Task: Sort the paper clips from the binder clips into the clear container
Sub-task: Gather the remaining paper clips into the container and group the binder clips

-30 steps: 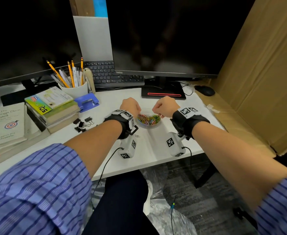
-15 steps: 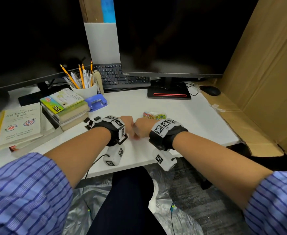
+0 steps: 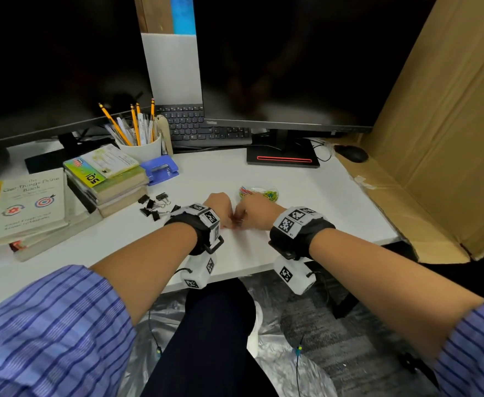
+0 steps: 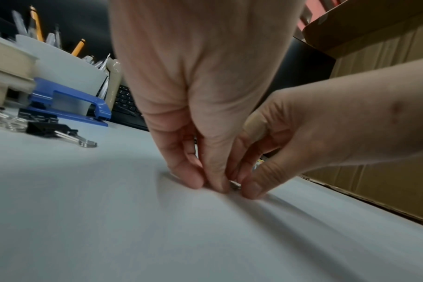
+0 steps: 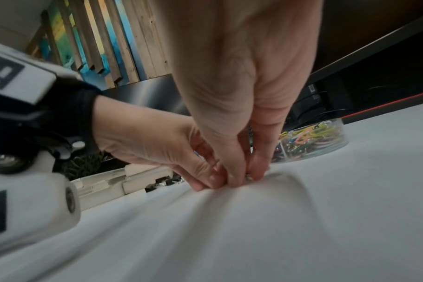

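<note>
Step in hand: you appear to be lifting one last stray paper clip (image 4: 235, 184) off the desk (image 3: 292, 196); that is a judgement from how your fingertips crowd one spot.
Left hand (image 3: 219, 207): fingers curled down, tips pressed on the desk right beside the small metallic piece; whether this grip actually pinches it I cannot tell.
Right hand (image 3: 259, 213): thumb and fingertips closed in on the same glint from the other side, touching the left fingertips; the piece looks caught between them, mostly hidden.
Paper clip: flat on the desk, directly under both sets of fingertips, near the desk's front edge; too little shows to give its long axis.
Clear container (image 3: 259, 191): just beyond your right hand, away from you, already holding a heap of coloured clips; in the right wrist view it sits close behind the fingers.
Key relation: the container lies forward and slightly right of the pinch point, so your right hand is the nearer one to carry the clip there; a short forward reach should do.
Binder clips (image 3: 153, 206): a black cluster left of your left hand, apart from the container, beside the stack of books (image 3: 106, 181).
Risk: a thin clip lying flat may slip from the fingertips as it lifts.
</note>
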`<action>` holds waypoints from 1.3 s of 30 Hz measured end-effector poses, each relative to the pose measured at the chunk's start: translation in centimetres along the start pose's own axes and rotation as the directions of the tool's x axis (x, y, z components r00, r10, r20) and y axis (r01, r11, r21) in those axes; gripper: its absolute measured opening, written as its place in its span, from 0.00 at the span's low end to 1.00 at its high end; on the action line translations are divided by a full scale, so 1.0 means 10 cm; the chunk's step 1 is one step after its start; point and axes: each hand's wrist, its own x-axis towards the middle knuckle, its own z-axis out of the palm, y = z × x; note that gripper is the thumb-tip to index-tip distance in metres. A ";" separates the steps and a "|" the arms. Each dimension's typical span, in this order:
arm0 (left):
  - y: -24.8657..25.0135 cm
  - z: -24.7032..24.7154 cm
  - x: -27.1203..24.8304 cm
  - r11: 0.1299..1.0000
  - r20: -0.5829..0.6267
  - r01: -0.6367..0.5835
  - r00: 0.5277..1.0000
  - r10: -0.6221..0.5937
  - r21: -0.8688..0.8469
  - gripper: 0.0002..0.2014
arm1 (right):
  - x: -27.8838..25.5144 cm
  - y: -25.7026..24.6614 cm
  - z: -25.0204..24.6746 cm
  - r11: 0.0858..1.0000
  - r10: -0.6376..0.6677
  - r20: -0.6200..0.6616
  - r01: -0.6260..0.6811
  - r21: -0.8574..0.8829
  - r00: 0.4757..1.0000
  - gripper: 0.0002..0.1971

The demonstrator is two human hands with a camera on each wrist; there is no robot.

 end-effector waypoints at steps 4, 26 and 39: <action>0.06 -0.04 -0.01 0.998 0.021 0.010 1.000 -0.011 0.056 0.08 | 0.05 -0.05 0.03 0.999 0.029 -0.022 -0.028 0.025 0.999 0.09; -0.13 -0.24 0.06 0.974 -0.126 0.087 0.985 -0.116 -0.211 0.14 | -0.05 -0.05 0.00 0.990 0.073 -0.027 -0.070 0.122 0.997 0.12; 0.28 -0.18 0.48 0.895 -0.147 0.110 0.971 -0.191 -0.433 0.16 | -0.04 -0.15 -0.07 0.998 0.048 0.048 -0.050 0.036 0.998 0.12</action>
